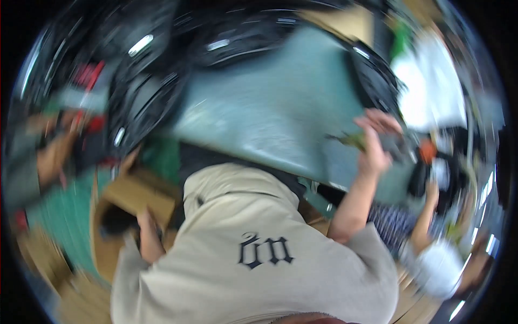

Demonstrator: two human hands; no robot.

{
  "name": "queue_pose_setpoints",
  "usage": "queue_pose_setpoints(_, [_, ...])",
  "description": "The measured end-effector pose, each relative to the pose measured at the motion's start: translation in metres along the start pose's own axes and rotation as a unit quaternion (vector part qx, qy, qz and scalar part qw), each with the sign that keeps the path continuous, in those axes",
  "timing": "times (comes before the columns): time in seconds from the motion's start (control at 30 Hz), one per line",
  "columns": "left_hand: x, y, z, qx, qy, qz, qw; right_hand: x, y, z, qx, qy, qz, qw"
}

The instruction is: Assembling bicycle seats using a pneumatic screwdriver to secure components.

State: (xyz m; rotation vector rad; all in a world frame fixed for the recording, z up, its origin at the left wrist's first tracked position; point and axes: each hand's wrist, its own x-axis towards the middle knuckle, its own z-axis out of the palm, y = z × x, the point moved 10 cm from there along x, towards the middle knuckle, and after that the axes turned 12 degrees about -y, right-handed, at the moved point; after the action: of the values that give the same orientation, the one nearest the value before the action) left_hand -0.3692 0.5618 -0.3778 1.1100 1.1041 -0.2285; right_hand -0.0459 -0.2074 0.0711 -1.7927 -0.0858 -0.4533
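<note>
My right hand [375, 137] is raised over the right part of the grey-green table [259, 102], its fingers curled. It grips a slender yellow-green thing [352, 140] with a thin dark tip pointing left; blur hides its exact kind. Just right of the hand is a smeared grey shape. My left hand [147, 221] hangs low at my left side, by the edge of an open cardboard box [137, 197]. Motion smears its fingers, and whether it touches the box is unclear.
Shiny black moulded parts [145, 100] line the table's left and far edges; another black part [375, 75] lies at right. A co-worker's hands [54, 156] are near red items at left. Another person's arm [423, 221] is at right, near a white bag-like shape [429, 81].
</note>
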Motion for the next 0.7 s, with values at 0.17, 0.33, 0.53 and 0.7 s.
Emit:
queue_pose_setpoints(0.17, [0.045, 0.02, -0.006, 0.042, -0.077, 0.152, 0.984, 0.036, 0.035, -0.035, 0.122, 0.088, 0.058, 0.987])
queue_pose_setpoints(0.33, [0.039, 0.002, -0.009, 0.033, 0.096, 0.004, 0.995, 0.059, 0.054, -0.06, 0.095, 0.109, 0.183, 0.972])
queue_pose_setpoints(0.53, [-0.086, 0.114, 0.124, 0.548, 0.057, -0.042, 0.833, 0.057, 0.082, -0.051, 0.023, 0.081, 0.307, 0.948])
queue_pose_setpoints(0.7, [-0.159, 0.171, 0.3, 0.479, -0.3, 0.102, 0.819, 0.03, 0.057, -0.043, -0.043, 0.044, 0.332, 0.941])
